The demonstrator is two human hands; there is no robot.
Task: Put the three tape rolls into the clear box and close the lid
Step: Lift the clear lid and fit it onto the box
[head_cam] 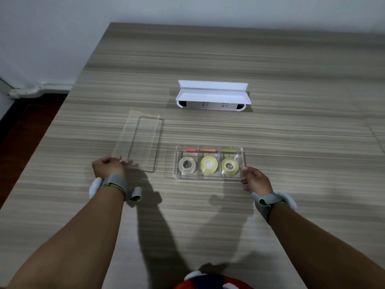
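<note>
The clear box (209, 178) lies on the table with three compartments. A clear tape roll (187, 165) sits in the left one, a yellowish roll (209, 165) in the middle and another yellowish roll (229, 166) in the right. Coloured sticky tabs (207, 150) line the box's far side. The clear lid (143, 142) lies flat to the left of the box. My left hand (108, 166) grips the lid's near edge. My right hand (254, 178) holds the box's near right corner.
A white open case (212, 97) stands farther back on the wooden table (270, 69). The table's left edge runs diagonally beside a dark floor. Both wrists carry grey straps.
</note>
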